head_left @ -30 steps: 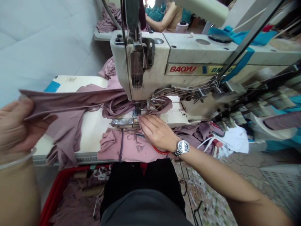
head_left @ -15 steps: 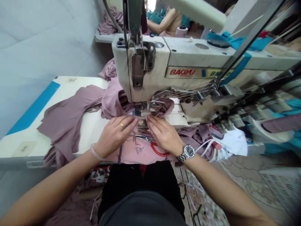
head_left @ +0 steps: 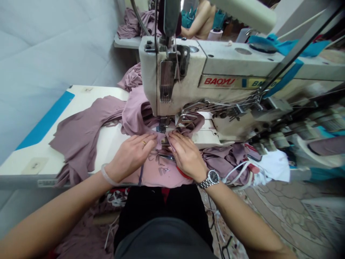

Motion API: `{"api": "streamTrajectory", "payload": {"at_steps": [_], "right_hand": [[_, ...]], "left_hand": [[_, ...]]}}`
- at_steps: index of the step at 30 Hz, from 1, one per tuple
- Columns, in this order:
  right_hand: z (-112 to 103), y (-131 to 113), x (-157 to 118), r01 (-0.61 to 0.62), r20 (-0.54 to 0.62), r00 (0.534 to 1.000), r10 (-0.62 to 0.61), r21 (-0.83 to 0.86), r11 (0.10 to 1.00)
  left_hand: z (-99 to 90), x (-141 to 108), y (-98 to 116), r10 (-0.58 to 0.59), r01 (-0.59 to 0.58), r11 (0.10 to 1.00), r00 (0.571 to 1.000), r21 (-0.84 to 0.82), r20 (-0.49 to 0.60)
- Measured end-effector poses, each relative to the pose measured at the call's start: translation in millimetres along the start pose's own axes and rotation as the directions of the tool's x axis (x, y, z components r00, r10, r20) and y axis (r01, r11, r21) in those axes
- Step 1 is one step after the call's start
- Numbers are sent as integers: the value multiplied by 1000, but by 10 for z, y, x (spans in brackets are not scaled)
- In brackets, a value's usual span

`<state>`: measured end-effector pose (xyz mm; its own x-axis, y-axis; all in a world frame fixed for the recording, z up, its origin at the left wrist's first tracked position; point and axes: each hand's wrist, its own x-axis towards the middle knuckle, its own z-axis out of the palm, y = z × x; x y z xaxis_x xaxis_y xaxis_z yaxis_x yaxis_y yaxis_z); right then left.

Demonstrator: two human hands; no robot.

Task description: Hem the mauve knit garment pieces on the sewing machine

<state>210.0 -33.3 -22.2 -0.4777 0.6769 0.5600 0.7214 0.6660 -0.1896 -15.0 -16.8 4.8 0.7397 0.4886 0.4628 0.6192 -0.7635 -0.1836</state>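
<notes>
Mauve fabric (head_left: 134, 111) lies around the needle area of a sewing machine (head_left: 178, 75). My left hand (head_left: 137, 153) pinches its edge just left of the presser foot (head_left: 162, 126), fingers pressed together. On the right of the foot, my right hand (head_left: 187, 154) grips the fabric edge, also with closed fingers. Scissors (head_left: 167, 157) with red handles lie on a pink cloth (head_left: 159, 174), partly covered by my right hand. More mauve pieces (head_left: 81, 133) are spread on the table to the left.
The pale table (head_left: 18, 162) has a blue strip. A white cloth (head_left: 277, 165) and mauve fabric lie at the right. Thread cones and metal rods stand far right. Behind the machine, another person's arm (head_left: 199, 21) shows near piled fabric (head_left: 130, 25).
The whole view has shifted, so the machine appears farther right. My right hand now covers more of the scissors. Both hands remain on the fabric beside the foot.
</notes>
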Motion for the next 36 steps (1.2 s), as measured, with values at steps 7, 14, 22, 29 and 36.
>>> {"api": "streamTrajectory", "payload": {"at_steps": [7, 14, 22, 29, 36], "right_hand": [[25, -82, 41, -64, -39, 997, 66, 32, 997], [33, -135, 76, -99, -45, 994, 102, 66, 993], [14, -157, 107, 75, 109, 993, -52, -216, 974], [-4, -151, 133, 73, 110, 993, -48, -234, 970], [60, -96, 100, -32, 80, 996, 40, -101, 994]], "left_hand": [[1, 41, 185, -158, 146, 979, 985, 145, 71], [15, 49, 263, -219, 199, 968, 968, 155, 123], [81, 84, 253, -215, 208, 975, 972, 73, 96], [86, 62, 219, -197, 192, 979, 977, 63, 86], [110, 91, 218, -221, 216, 975, 971, 57, 95]]}}
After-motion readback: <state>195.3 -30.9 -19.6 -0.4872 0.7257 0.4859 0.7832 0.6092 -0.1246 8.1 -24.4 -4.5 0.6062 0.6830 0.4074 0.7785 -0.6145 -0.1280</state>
